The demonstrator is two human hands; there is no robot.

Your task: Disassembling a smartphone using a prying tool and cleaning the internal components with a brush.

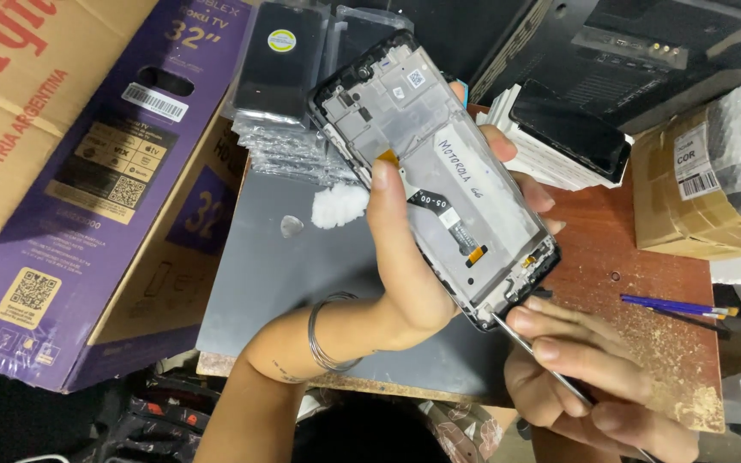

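My left hand grips a phone screen frame, held up with its silver inner side toward me and handwriting on it. My thumb lies across its left edge and my fingers wrap round the right edge. My right hand holds a thin metal tool, with the tip touching the frame's lower corner. A wire bangle circles my left wrist.
A grey mat covers a worn red table. On the mat lie a white wad and a clear pick. Bagged phone screens are stacked behind. A purple television box stands left, cardboard boxes right, paintbrushes nearby.
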